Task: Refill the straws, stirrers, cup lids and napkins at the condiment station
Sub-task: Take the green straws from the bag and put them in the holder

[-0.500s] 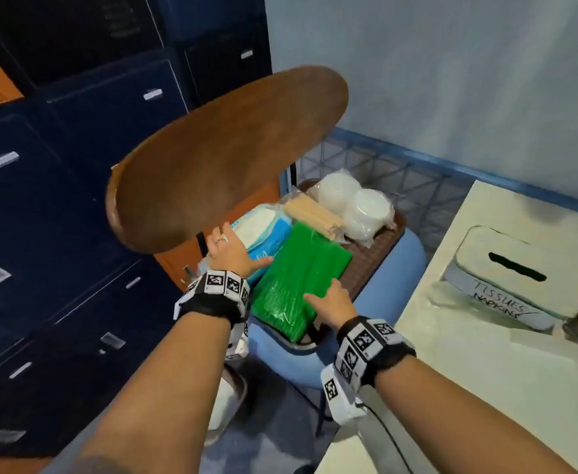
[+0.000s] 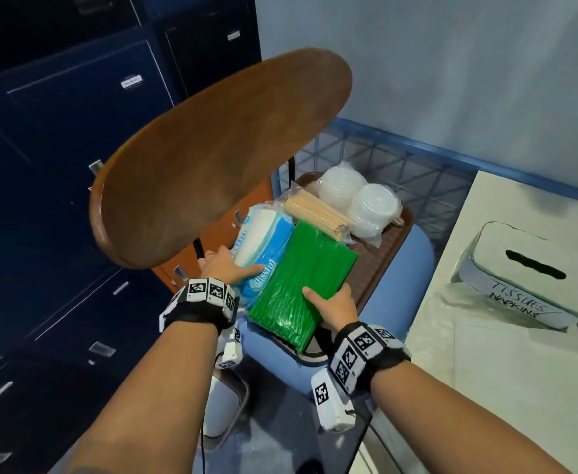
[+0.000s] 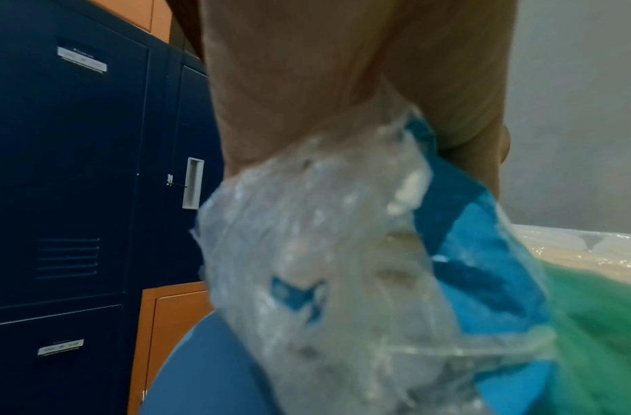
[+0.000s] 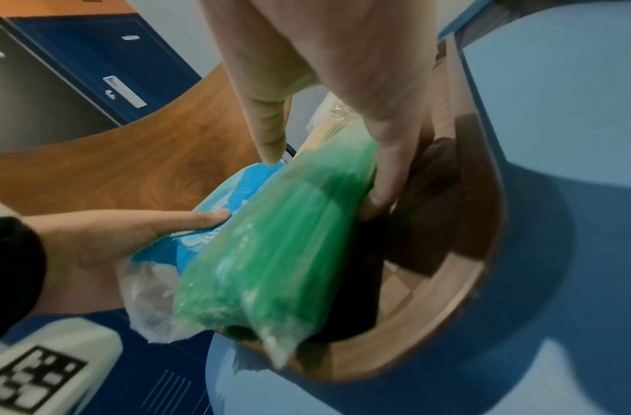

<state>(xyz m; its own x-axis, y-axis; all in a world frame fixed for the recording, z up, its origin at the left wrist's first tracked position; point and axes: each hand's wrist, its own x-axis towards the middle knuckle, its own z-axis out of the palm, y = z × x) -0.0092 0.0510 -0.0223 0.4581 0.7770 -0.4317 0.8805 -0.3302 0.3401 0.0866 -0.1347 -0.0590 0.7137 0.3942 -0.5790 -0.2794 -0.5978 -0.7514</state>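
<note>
A brown tray point(image 2: 388, 254) lies on a blue chair seat. On it are a green pack of straws point(image 2: 301, 268), a blue and white napkin pack point(image 2: 263, 241), a bag of wooden stirrers point(image 2: 315, 213) and two bagged stacks of white cup lids point(image 2: 359, 200). My left hand point(image 2: 236, 265) grips the near end of the napkin pack point(image 3: 466, 238), thumb on top. The right hand point(image 2: 327, 295) grips the straw pack point(image 4: 271, 252) at its right edge, thumb on top and fingers point(image 4: 384, 179) curled under. The pack's near end sticks out over the tray rim.
The chair's wooden back point(image 2: 219, 159) hangs over the tray's left side. Dark blue lockers point(image 2: 58, 200) fill the left. A white counter point(image 2: 520, 388) at right carries a box labelled tissues napkins point(image 2: 527, 275). A blue wire crate point(image 2: 400, 159) stands behind the chair.
</note>
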